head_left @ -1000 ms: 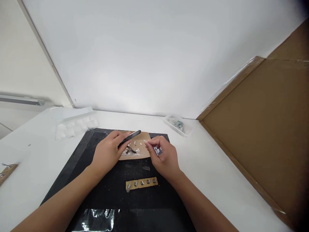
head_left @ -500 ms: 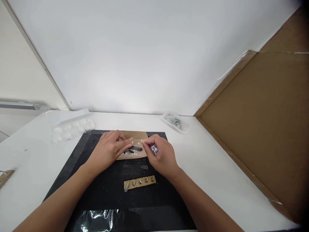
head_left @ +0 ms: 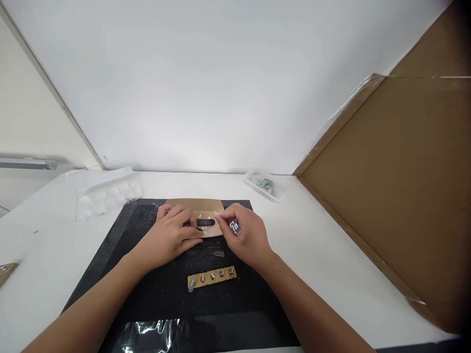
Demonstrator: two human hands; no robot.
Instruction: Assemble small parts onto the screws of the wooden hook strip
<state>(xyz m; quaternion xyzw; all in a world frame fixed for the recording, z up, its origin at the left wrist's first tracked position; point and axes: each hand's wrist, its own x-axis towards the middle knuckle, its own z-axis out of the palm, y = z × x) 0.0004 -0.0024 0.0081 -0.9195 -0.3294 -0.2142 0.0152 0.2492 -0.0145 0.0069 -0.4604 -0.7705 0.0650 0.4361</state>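
My left hand rests palm down at the left of a brown paper sheet, fingers loosely apart. Its fingers partly cover a narrow dark strip with a rounded end, which lies on the paper. Small white pieces are scattered around that strip. At the paper's right edge, my right hand pinches a clear nail tip between thumb and forefinger. A second clear nail tip lies on the black mat, below the hands.
Closer in, a wooden stand has several metal studs and a clear nail tip at its left end. A clear compartment case is back left; a white tray of small items is back right. Cardboard walls the right.
My left hand has lowered and its fingers have spread; the dark strip now lies more level on the paper. My right hand keeps its pinch, almost in place.
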